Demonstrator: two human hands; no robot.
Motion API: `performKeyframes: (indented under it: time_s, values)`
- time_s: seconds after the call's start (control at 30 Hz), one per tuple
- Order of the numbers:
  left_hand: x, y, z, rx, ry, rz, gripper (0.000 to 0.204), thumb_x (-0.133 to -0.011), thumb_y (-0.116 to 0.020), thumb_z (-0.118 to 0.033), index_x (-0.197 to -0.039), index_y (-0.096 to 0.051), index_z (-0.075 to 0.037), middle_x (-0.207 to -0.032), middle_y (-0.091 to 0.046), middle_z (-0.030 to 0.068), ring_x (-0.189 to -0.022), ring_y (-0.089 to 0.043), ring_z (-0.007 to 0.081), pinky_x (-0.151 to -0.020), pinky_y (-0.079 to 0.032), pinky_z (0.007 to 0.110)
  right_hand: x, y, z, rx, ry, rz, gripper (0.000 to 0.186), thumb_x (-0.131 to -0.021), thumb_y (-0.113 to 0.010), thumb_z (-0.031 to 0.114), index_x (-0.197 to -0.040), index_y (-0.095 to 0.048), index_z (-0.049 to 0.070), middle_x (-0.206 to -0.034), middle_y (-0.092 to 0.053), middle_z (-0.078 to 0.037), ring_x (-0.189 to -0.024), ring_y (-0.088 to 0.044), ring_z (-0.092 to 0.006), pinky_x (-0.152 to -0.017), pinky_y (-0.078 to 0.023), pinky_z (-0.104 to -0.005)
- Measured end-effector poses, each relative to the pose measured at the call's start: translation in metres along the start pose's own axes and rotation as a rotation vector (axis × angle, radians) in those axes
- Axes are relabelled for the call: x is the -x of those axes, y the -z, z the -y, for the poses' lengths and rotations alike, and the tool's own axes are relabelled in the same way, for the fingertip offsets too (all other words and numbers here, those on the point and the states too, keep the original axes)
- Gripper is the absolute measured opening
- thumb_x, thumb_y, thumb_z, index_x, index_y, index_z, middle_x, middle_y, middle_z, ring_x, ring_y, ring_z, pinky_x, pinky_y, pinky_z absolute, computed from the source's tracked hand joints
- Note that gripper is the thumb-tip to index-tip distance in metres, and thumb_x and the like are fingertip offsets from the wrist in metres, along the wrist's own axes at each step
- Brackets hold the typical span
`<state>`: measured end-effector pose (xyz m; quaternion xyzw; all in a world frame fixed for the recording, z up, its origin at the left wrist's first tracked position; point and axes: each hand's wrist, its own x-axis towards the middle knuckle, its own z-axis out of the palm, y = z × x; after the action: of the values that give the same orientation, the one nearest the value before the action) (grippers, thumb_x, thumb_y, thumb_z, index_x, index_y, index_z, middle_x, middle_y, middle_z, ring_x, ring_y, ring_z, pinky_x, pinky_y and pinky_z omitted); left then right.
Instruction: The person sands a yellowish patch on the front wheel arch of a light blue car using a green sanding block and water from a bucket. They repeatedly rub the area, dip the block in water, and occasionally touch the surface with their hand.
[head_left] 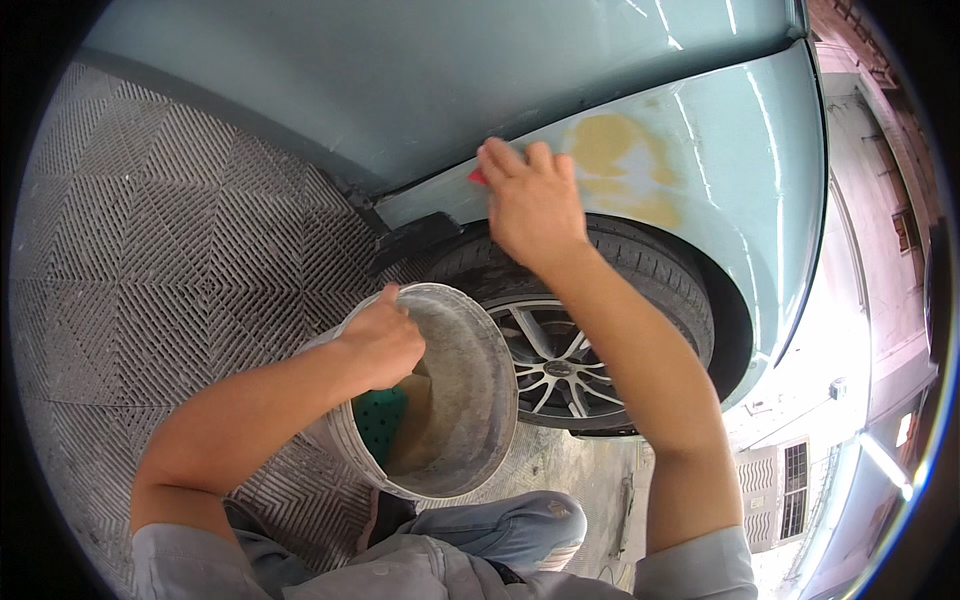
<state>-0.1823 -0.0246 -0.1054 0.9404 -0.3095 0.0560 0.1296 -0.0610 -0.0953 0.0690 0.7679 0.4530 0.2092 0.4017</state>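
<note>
My left hand [388, 342] is wrapped over the rim of a whitish, stained bucket [468, 400], which tilts in front of me. Inside the bucket are cloudy brownish water [430, 425] and a green sheet with dark dots [380, 420]. My right hand [538, 205] presses against the light blue car fender [725, 150], just above the wheel arch. Its closed fingers hold a small red piece [477, 177], mostly hidden, so its kind does not show. Beside that hand the fender bears a yellowish patch with a pale greyish middle [605, 145].
Below the right hand is a black tyre [640, 260] with a spoked silver wheel [560, 370]. A dark flap [415, 240] juts out by the car's sill. Grey ribbed tiles [200, 230] cover the floor at left. My bent knee [545, 525] is near the bucket.
</note>
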Motion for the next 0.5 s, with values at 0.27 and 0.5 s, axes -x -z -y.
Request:
performKeyframes:
  time_s: [0.27,0.5]
  values:
    - [-0.002,-0.003,0.0,0.021,0.011,-0.003,0.015,-0.077,-0.065,-0.021,-0.069,-0.071,-0.011,-0.072,-0.068,0.0057,-0.081,-0.063,0.0212,-0.093,-0.034,0.042,0.004,0.027,-0.037,0.122,-0.157,-0.123,0.039,-0.082,-0.057,0.018,-0.121,-0.062,0.012,-0.13,-0.056,0.002,-0.105,-0.051,-0.0219,-0.087,-0.039,-0.0374]
    - [-0.002,-0.004,0.003,-0.008,0.0,-0.05,0.017,-0.078,-0.064,-0.024,-0.071,-0.073,-0.011,-0.074,-0.069,0.0063,-0.083,-0.064,0.0223,-0.091,-0.035,0.043,-0.006,0.007,0.0,0.022,-0.022,-0.025,0.034,-0.084,-0.053,0.019,-0.116,-0.064,0.012,-0.123,-0.059,0.001,-0.105,-0.051,-0.0225,-0.087,-0.039,-0.0398]
